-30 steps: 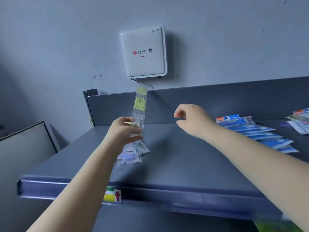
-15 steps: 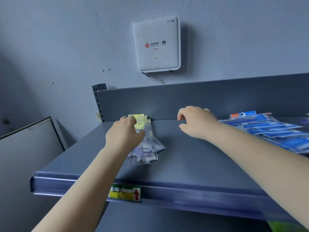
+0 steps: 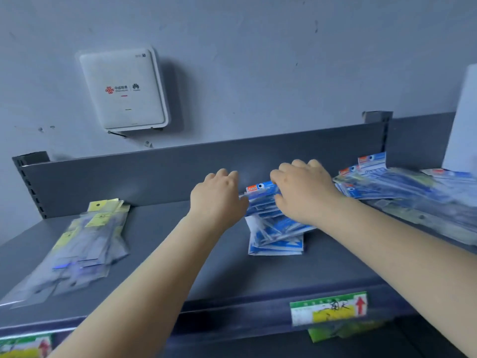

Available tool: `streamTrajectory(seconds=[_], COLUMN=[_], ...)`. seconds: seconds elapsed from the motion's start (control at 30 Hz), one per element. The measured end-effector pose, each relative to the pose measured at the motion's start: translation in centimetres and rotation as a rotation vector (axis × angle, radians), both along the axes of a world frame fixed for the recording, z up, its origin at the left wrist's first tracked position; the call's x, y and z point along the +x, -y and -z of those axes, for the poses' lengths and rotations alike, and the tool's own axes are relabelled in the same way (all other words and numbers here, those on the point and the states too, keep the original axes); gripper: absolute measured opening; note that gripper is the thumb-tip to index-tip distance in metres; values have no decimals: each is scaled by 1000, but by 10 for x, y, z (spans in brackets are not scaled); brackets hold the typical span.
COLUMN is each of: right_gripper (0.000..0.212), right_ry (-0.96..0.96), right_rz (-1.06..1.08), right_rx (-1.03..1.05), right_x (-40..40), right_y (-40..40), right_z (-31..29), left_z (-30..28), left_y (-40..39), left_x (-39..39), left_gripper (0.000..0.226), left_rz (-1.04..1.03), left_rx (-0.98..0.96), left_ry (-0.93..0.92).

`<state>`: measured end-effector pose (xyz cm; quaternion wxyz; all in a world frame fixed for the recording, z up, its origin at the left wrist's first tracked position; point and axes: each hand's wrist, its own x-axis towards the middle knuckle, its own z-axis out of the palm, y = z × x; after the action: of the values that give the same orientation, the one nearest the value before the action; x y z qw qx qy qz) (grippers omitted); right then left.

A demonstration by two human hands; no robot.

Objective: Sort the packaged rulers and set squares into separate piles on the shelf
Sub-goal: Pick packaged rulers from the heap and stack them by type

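Observation:
A fanned pile of blue-printed packs (image 3: pixel 276 239) lies mid-shelf. My right hand (image 3: pixel 302 195) rests palm down on its top, fingers curled over the header cards. My left hand (image 3: pixel 219 200) presses against the pile's left edge with its fingers bent and their tips hidden. On the left of the shelf lies a separate pile of clear packs with yellow labels (image 3: pixel 87 241), touched by neither hand. A loose heap of blue packs (image 3: pixel 413 192) spreads along the right, behind my right forearm.
The grey shelf (image 3: pixel 180 241) has a low back panel (image 3: pixel 154 174) and a front rail with price tags (image 3: pixel 327 308). A white router box (image 3: pixel 124 89) hangs on the wall above. Something white (image 3: pixel 462 120) stands at the far right.
My left hand laid the yellow-labelled pack on the left pile, let go and moved right. Both hands now sit on the blue pile. The view has swung right.

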<state>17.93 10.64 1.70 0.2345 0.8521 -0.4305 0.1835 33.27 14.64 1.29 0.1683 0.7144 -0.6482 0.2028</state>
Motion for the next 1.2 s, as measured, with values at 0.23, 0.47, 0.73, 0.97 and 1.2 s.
streamTrajectory(seconds=[0.23, 0.47, 0.73, 0.97, 1.2], right_gripper=[28, 25, 33, 57, 45], right_ry=[5, 49, 187, 268, 434], right_rz=[72, 127, 188, 282, 312], right_rx=[3, 35, 250, 494, 645], right_x=[-96, -188, -278, -306, -309], right_y=[18, 43, 79, 110, 125], right_z=[1, 7, 18, 30, 43], left_z=[-4, 1, 12, 21, 38], left_y=[34, 62, 88, 119, 134], left_x=[-104, -199, -278, -303, -297], left_gripper=[35, 37, 40, 41, 43], left_rz=[90, 144, 201, 240, 294], left_rx=[16, 30, 129, 242, 321], left_ry=[72, 76, 59, -84, -104])
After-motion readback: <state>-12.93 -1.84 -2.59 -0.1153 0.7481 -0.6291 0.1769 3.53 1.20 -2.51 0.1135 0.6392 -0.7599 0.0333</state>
